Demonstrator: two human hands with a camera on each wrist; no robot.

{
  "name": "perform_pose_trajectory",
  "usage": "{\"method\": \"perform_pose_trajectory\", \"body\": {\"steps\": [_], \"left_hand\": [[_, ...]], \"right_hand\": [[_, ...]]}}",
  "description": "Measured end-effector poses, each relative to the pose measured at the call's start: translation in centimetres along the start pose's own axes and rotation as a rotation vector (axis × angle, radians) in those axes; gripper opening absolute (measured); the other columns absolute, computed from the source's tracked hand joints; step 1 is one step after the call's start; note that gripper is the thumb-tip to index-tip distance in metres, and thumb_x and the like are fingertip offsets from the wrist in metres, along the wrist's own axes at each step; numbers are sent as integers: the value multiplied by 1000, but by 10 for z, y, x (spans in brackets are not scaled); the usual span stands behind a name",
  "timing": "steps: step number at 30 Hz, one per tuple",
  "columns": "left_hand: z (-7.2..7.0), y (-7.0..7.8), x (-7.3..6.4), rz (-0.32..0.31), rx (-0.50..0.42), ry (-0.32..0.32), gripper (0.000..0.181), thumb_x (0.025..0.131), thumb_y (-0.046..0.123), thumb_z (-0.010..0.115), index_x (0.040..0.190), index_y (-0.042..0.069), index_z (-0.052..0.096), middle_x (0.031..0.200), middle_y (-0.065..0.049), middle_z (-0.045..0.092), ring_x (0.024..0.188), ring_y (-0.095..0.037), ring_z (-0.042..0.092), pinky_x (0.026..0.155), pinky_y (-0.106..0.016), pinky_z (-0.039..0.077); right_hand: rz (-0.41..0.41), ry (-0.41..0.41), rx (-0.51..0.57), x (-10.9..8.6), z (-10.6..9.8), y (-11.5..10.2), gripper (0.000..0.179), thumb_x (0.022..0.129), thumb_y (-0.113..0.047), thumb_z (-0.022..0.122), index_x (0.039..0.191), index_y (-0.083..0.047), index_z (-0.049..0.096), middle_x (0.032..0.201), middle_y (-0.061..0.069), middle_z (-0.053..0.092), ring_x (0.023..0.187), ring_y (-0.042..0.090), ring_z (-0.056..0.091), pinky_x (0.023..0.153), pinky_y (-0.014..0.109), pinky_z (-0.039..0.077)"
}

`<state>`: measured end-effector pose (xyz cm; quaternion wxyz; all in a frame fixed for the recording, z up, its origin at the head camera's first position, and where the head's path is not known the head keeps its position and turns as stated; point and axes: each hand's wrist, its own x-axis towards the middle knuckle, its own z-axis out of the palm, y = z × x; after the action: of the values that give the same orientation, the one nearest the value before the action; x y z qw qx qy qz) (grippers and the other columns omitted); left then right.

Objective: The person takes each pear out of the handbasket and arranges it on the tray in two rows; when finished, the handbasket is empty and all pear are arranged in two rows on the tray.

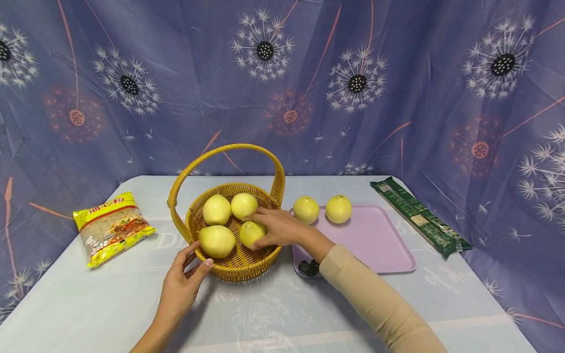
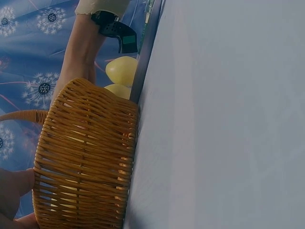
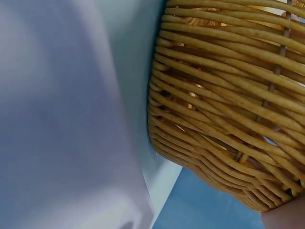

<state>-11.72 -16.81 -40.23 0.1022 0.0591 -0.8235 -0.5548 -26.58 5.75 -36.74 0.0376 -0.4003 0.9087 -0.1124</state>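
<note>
A woven basket (image 1: 240, 267) with a tall hoop handle stands mid-table and holds several yellow round fruits. My right hand (image 1: 265, 229) reaches in from the right and grips the front-right fruit (image 1: 249, 232), fingers over its top and thumb beneath. My left hand (image 1: 194, 260) rests against the basket's front-left wall, thumb and fingers spread on the weave below another fruit (image 1: 216, 241). Two more fruits (image 1: 306, 209) (image 1: 338, 209) sit at the back of a pink tray (image 1: 375, 240). Both wrist views show the basket wall (image 2: 86, 157) (image 3: 228, 105) close up.
A yellow food packet (image 1: 112, 228) lies at the left of the table. A long green packet (image 1: 419, 218) lies to the right of the tray. A blue dandelion-print cloth (image 1: 397, 98) hangs behind. The table's pale cover (image 1: 282, 314) runs to the near edge.
</note>
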Motion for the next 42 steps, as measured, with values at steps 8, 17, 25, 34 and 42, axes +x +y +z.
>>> {"method": "perform_pose_trajectory", "body": {"steps": [8,17,25,34,42], "left_hand": [[-1,0,0,-2,2,-6,56,92,30,62,141,14,40,151,-14,34,130,-35,46,94,-30,54],[-1,1,0,-17,-3,-18,57,92,32,61,142,15,39,151,-13,33,131,-36,45,95,-32,53],[0,2,1,-25,-11,-21,57,92,32,62,142,16,39,151,-14,34,129,-37,47,93,-32,54],[-1,2,0,-17,-7,-13,57,92,32,62,141,15,40,150,-13,35,129,-36,47,94,-31,54],[-1,2,0,-18,-4,-8,57,91,31,62,141,15,40,149,-14,37,128,-36,48,93,-30,54]], "right_hand": [[30,33,45,0,-1,0,73,76,-55,71,139,-31,43,143,-4,46,129,19,47,94,45,48],[45,94,125,-3,1,4,74,75,-53,73,139,-29,43,140,-2,49,123,18,51,95,39,49],[8,157,209,-4,0,7,74,75,-50,75,138,-25,46,133,-1,52,112,15,56,90,33,51],[-42,238,259,-9,-2,9,73,74,-44,78,136,-22,48,131,0,54,115,15,56,93,34,51],[-60,309,316,-21,-13,9,73,73,-42,80,135,-21,49,132,-1,53,116,17,55,95,38,51]]}}
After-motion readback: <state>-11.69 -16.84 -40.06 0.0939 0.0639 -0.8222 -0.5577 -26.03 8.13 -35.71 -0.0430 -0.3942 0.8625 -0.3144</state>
